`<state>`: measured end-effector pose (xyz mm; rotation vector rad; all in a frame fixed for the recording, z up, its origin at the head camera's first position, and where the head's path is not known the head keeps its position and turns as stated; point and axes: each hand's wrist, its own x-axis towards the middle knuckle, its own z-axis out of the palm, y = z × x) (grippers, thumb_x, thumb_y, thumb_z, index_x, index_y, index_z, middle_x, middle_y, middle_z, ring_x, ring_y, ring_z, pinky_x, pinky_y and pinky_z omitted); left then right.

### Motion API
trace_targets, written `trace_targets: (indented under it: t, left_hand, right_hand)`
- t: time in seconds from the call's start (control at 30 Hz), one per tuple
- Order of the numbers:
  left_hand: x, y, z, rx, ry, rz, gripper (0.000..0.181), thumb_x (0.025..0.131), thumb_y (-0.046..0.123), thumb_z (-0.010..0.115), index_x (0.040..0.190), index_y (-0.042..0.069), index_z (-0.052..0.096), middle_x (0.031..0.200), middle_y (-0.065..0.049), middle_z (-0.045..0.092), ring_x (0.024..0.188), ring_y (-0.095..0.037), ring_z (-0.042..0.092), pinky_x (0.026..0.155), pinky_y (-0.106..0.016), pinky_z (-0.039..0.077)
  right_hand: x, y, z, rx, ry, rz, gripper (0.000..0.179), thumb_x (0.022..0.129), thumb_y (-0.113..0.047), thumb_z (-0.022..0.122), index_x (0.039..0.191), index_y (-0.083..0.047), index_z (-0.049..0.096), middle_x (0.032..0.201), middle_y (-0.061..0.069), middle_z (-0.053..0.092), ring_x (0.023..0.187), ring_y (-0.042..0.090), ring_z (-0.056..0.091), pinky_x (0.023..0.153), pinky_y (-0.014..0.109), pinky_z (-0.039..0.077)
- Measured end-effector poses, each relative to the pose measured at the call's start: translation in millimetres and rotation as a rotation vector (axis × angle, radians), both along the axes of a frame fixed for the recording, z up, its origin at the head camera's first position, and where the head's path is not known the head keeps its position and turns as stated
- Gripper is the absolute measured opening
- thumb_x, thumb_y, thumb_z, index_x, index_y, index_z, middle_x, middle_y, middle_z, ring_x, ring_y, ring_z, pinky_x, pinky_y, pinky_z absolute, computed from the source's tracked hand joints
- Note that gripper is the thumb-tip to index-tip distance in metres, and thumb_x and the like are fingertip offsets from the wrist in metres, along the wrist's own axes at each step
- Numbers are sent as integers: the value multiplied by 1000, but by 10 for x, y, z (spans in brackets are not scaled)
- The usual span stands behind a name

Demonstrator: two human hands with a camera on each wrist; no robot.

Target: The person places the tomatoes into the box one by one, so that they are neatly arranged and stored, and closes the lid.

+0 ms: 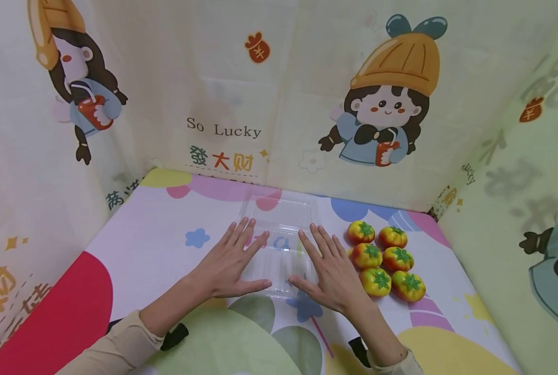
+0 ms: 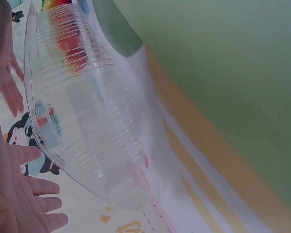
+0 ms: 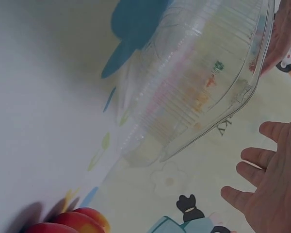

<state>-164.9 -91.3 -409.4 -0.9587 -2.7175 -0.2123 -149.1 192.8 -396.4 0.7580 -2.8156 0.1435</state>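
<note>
A clear plastic box [image 1: 279, 268] lies on the table between the two hands, its lid [image 1: 286, 208] folded back toward the far wall. To its left is the left hand [image 1: 234, 260], fingers straight and spread, holding nothing. The right hand [image 1: 328, 273] is at the box's right side, also spread and holding nothing. In the left wrist view, the box's ribbed wall [image 2: 82, 102] stands near the left fingers; the right wrist view has its rim [image 3: 218, 121] near the right fingers. Whether either hand touches the box, I cannot tell.
Several red-and-yellow tomato-like fruits [image 1: 398, 259] with green leafy caps sit in two columns to the right of the right hand. A patterned cloth [image 1: 143, 250] covers the table. Printed curtains [image 1: 297, 130] enclose its back and both sides.
</note>
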Motion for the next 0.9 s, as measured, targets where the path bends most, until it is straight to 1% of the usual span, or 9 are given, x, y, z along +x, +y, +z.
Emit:
trace_targets:
  t: [0.2, 0.3, 0.5, 0.63, 0.73, 0.9]
  left_hand:
    - [4, -33, -6, 11, 15, 6, 102, 87, 81, 47, 162, 14, 31, 166, -25, 23, 156, -41, 16, 126, -57, 14]
    - [15, -68, -16, 16, -1, 19, 102, 87, 80, 49, 163, 15, 29, 166, -25, 22, 156, -40, 16, 126, -58, 13]
    - [29, -152, -49, 42, -58, 39, 102, 88, 79, 50, 164, 15, 26, 168, -23, 19, 157, -38, 13, 127, -56, 10]
    - [31, -216, -71, 50, -66, 49, 102, 88, 78, 52, 163, 13, 28, 167, -24, 20, 156, -39, 15, 127, -56, 11]
    - [26, -257, -82, 54, -77, 52, 101, 89, 77, 52, 163, 14, 27, 167, -24, 20, 156, -40, 15, 127, -56, 12]
    - [27, -309, -106, 64, -93, 66, 99, 89, 75, 54, 163, 15, 27, 166, -26, 21, 156, -41, 15, 127, -57, 13]
  right_hand:
    - [37, 33, -10, -14, 26, 0, 97, 88, -70, 59, 165, -22, 24, 170, 10, 22, 156, 32, 20, 124, 58, 19]
    - [61, 63, -23, -26, 26, -1, 96, 88, -70, 59, 165, -23, 23, 169, 9, 23, 156, 31, 21, 124, 58, 19]
    - [108, 146, -57, -54, 17, -10, 97, 88, -69, 60, 165, -26, 21, 168, 9, 27, 155, 31, 24, 124, 58, 23]
    - [138, 213, -81, -75, 12, -22, 97, 87, -68, 62, 165, -26, 22, 168, 10, 28, 153, 33, 27, 122, 59, 27]
    - [159, 272, -90, -84, -7, -47, 96, 88, -67, 63, 165, -27, 22, 168, 9, 27, 152, 34, 27, 121, 61, 27]
    - [169, 381, -126, -101, -3, -70, 96, 87, -63, 68, 164, -25, 25, 167, 11, 29, 152, 35, 27, 120, 63, 28]
